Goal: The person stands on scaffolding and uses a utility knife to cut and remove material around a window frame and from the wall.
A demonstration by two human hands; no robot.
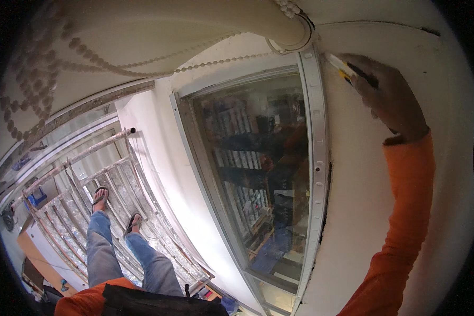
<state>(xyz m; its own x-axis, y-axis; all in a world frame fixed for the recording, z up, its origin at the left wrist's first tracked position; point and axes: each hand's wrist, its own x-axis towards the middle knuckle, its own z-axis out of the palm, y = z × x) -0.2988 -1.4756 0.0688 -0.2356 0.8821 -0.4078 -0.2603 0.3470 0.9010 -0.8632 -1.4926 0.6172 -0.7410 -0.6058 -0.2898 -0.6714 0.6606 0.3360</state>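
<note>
My right hand [389, 92], at the end of an orange sleeve, is raised against the pale wall [368, 174] at the upper right. Its fingers are closed around a small slim tool [345, 68] with whitish, yellow and black parts; its exact kind does not show. The tool's whitish tip points up and left, near the top of the metal window frame [318, 142]. A dark gap runs along part of the line between frame and wall. Orange cloth [92, 300] shows at the lower left, but my left hand is out of sight.
A rolled blind [231, 21] with hanging bead chains [105, 66] crosses the top. Glass panes [258, 158] fill the window and reflect shelves. My feet, in flip-flops, stand on a raised metal scaffold [116, 181] with bars and gaps. A black bag [147, 303] hangs at my front.
</note>
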